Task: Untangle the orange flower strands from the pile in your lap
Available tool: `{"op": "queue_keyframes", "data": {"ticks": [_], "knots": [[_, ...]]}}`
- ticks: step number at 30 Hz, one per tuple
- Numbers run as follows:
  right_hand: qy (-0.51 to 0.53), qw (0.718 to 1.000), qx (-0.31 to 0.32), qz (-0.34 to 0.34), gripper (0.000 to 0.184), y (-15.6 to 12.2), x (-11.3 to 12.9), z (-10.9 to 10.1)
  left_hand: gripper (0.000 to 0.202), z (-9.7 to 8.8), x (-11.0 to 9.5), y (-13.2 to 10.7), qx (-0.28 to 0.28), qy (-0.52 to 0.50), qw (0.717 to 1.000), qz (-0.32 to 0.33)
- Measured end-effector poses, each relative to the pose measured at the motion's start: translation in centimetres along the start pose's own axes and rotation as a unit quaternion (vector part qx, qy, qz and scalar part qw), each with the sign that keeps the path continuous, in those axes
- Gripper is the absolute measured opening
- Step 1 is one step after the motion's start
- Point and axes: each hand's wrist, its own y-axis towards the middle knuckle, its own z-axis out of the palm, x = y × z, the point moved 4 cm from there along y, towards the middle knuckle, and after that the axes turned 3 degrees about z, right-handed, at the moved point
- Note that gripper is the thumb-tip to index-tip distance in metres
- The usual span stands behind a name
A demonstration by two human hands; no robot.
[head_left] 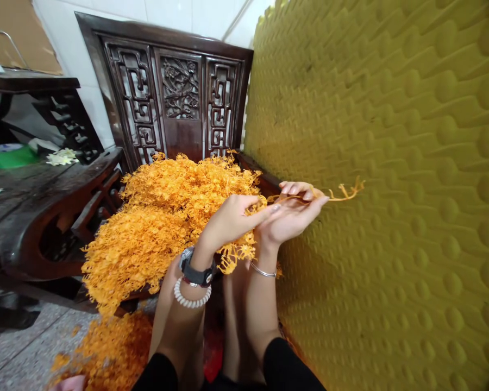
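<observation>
A big heap of orange plastic flower sprigs [158, 217] lies on a dark carved wooden chair [179, 98]. My left hand [228, 220] is closed, pinching the near end of one thin orange sprig [342, 193]. My right hand [291, 209] holds the same sprig across its fingers, thumb pressed on it. The sprig's forked tip sticks out to the right, close to a tall yellow bumpy foam sheet [391, 190]. A dark watch and a white bead bracelet sit on my left wrist, a thin silver bangle on my right.
More orange sprigs [106, 347] lie on the speckled floor at bottom left. A dark wooden table [32, 190] stands to the left with a green dish [10, 156] and white flower pieces [63, 157]. The foam sheet fills the whole right side.
</observation>
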Motion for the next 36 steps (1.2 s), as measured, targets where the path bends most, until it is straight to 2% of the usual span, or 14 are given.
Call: {"op": "queue_keyframes", "data": {"ticks": [3,6,10,12,15,18,23,26,29,33,36], "knots": [[-0.016,0.999,0.035,0.021,0.025,0.0,-0.5,0.2,0.039,-0.3,0.3,0.2,-0.038,-0.036,0.999,0.005],[-0.076,0.989,0.110,0.057,0.023,0.0,-1.1,0.5,0.038,-1.0,0.8,0.1,-0.107,-0.071,0.992,-0.009],[-0.150,0.972,0.164,0.074,0.019,-0.1,-0.8,0.4,0.039,-2.3,1.6,-0.2,-0.191,-0.092,0.977,-0.022],[-0.190,0.949,0.234,0.093,0.019,-0.4,-0.4,0.7,0.040,-2.9,1.8,-0.4,-0.202,-0.097,0.974,-0.025],[-0.214,0.889,0.380,0.139,0.021,-1.4,-0.4,1.6,0.042,-3.6,2.0,-0.5,-0.198,-0.093,0.975,-0.026],[-0.215,0.858,0.438,0.163,0.022,-2.2,-0.7,2.0,0.042,-4.0,2.1,-0.6,-0.185,-0.082,0.979,-0.020],[-0.201,0.835,0.469,0.205,0.028,-2.8,-1.4,2.1,0.044,-4.6,1.7,-0.9,-0.214,0.025,0.977,0.009],[-0.183,0.852,0.445,0.205,0.026,-2.7,-1.2,2.1,0.044,-4.6,1.4,-0.9,-0.221,0.055,0.973,0.029],[-0.142,0.870,0.415,0.226,0.021,-2.7,-1.1,2.2,0.043,-4.3,1.3,-0.7,-0.202,0.012,0.979,0.035],[-0.068,0.859,0.388,0.327,0.022,-3.0,-1.5,2.3,0.044,-3.7,1.7,-0.5,-0.220,-0.092,0.971,0.027],[-0.034,0.859,0.373,0.349,0.024,-2.9,-1.4,2.3,0.043,-2.8,2.0,-0.3,-0.225,-0.209,0.952,0.014]]}}
